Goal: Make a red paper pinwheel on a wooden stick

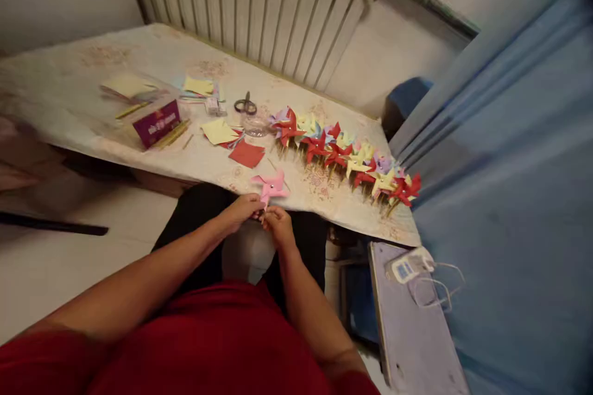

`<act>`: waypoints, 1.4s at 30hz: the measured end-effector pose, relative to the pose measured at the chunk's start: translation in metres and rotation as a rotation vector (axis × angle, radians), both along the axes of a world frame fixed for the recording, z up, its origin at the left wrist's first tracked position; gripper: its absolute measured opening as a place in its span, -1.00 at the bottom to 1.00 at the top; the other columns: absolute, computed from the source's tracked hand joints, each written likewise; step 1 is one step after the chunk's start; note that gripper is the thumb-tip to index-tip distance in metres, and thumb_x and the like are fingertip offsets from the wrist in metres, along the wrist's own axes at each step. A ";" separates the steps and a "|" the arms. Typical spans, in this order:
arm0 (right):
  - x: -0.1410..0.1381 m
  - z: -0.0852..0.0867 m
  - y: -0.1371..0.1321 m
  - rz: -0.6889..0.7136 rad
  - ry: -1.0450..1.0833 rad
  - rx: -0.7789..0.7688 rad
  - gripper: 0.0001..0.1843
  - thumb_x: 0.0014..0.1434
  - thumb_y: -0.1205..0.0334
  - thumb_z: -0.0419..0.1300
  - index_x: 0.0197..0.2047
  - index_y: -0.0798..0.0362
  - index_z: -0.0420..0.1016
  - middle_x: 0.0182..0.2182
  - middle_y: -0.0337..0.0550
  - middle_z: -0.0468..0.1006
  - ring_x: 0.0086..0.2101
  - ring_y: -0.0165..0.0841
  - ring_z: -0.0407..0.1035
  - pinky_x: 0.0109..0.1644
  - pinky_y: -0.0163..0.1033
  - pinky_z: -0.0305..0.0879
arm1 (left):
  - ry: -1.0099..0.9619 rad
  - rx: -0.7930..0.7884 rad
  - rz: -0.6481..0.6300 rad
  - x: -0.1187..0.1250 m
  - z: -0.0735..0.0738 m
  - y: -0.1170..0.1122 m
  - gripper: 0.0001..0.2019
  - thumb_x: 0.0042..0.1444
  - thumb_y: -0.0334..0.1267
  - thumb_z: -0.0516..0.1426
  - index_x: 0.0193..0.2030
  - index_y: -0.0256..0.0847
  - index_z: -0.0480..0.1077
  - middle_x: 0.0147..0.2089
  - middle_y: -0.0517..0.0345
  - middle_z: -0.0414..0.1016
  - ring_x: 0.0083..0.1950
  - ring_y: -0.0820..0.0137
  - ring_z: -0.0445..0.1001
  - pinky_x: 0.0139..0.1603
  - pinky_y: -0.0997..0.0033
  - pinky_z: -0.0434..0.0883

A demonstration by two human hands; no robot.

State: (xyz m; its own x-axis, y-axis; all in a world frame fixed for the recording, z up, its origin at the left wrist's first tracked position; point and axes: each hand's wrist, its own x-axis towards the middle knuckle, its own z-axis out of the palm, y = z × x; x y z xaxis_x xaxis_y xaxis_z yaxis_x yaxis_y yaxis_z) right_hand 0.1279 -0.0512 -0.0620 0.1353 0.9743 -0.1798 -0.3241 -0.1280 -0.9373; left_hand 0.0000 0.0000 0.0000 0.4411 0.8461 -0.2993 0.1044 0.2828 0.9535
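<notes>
A pink paper pinwheel (271, 187) with a small pale dot at its centre is at the table's near edge, above my lap. My left hand (246, 207) pinches its lower left blade. Just below the pinwheel, my right hand (280, 226) is closed with fingertips together at its lower end, close to the left fingers. The part between the fingertips is mostly hidden. Beyond the pinwheel lie a red paper square (247, 154) and a pale yellow paper stack (219, 132).
Several finished pinwheels (340, 154) in red, yellow and purple stand in rows at the right. Scissors (246, 103), a clear dish (254, 127), a purple-labelled packet (157, 125) and more paper (198, 86) lie farther back. A white device with a cable (407, 266) rests on a side bench.
</notes>
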 end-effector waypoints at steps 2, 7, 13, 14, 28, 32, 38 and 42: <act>-0.001 0.002 0.001 -0.002 -0.006 -0.001 -0.80 -0.14 0.17 0.27 -0.39 0.05 0.44 -0.60 -0.32 0.54 -0.67 -0.52 0.23 -0.57 -0.39 0.08 | -0.003 0.002 0.000 -0.001 0.001 0.000 -0.80 -0.20 -0.15 0.15 -0.55 -0.22 0.25 -0.60 0.28 0.28 -0.55 0.54 0.23 -0.47 0.48 0.13; -0.003 0.009 0.000 0.000 -0.036 -0.003 -0.79 -0.12 0.16 0.26 -0.38 0.05 0.46 -0.60 -0.34 0.52 -0.67 -0.53 0.18 -0.56 -0.38 0.07 | -0.004 0.012 -0.003 0.000 0.002 -0.001 -0.80 -0.20 -0.16 0.15 -0.55 -0.21 0.23 -0.60 0.29 0.27 -0.54 0.54 0.23 -0.46 0.48 0.15; -0.003 0.012 -0.002 0.002 -0.056 -0.007 -0.78 -0.12 0.14 0.26 -0.37 0.06 0.47 -0.63 -0.36 0.47 -0.66 -0.53 0.16 -0.54 -0.37 0.08 | 0.015 0.036 0.000 0.002 0.002 -0.003 -0.80 -0.19 -0.17 0.16 -0.55 -0.18 0.20 -0.61 0.29 0.26 -0.55 0.52 0.22 -0.48 0.47 0.13; -0.003 0.011 -0.002 0.000 -0.059 -0.009 -0.78 -0.12 0.14 0.26 -0.37 0.06 0.47 -0.64 -0.36 0.47 -0.66 -0.53 0.16 -0.54 -0.37 0.08 | 0.019 0.041 0.004 0.002 0.002 -0.003 -0.80 -0.19 -0.18 0.16 -0.55 -0.18 0.20 -0.61 0.30 0.26 -0.55 0.52 0.22 -0.48 0.48 0.13; -0.003 0.005 0.000 0.000 -0.032 -0.012 -0.77 -0.12 0.17 0.28 -0.35 0.06 0.47 -0.57 -0.30 0.55 -0.65 -0.52 0.22 -0.56 -0.39 0.09 | 0.084 0.089 0.067 0.001 0.000 -0.007 -0.77 -0.19 -0.15 0.21 -0.54 -0.18 0.22 -0.64 0.32 0.30 -0.56 0.51 0.25 -0.49 0.49 0.15; -0.004 0.003 0.001 0.003 -0.035 -0.011 -0.79 -0.13 0.17 0.28 -0.36 0.07 0.49 -0.56 -0.30 0.55 -0.65 -0.53 0.21 -0.56 -0.38 0.06 | 0.083 0.094 0.083 0.002 -0.004 -0.006 -0.75 -0.19 -0.14 0.23 -0.53 -0.18 0.23 -0.63 0.32 0.31 -0.55 0.50 0.27 -0.49 0.49 0.17; -0.004 0.000 0.003 0.007 -0.047 -0.017 -0.81 -0.12 0.16 0.28 -0.40 0.08 0.51 -0.57 -0.28 0.54 -0.65 -0.52 0.19 -0.56 -0.37 0.04 | 0.056 0.069 0.116 0.005 -0.008 -0.006 -0.83 -0.19 -0.24 0.20 -0.49 -0.20 0.27 -0.60 0.30 0.32 -0.55 0.50 0.30 -0.48 0.48 0.21; -0.003 0.000 0.003 0.013 -0.044 -0.025 -0.80 -0.13 0.16 0.30 -0.40 0.07 0.49 -0.57 -0.28 0.54 -0.64 -0.51 0.22 -0.56 -0.38 0.06 | 0.054 0.066 0.145 0.006 -0.008 -0.006 -0.83 -0.17 -0.27 0.19 -0.52 -0.18 0.22 -0.61 0.31 0.29 -0.55 0.50 0.30 -0.49 0.49 0.21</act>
State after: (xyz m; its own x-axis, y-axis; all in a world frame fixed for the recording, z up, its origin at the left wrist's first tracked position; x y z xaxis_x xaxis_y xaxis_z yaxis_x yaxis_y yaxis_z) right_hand 0.1245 -0.0483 -0.0622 0.1311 0.9713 -0.1987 -0.2812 -0.1558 -0.9469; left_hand 0.0057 -0.0064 -0.0084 0.2973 0.9185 -0.2609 0.1187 0.2356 0.9646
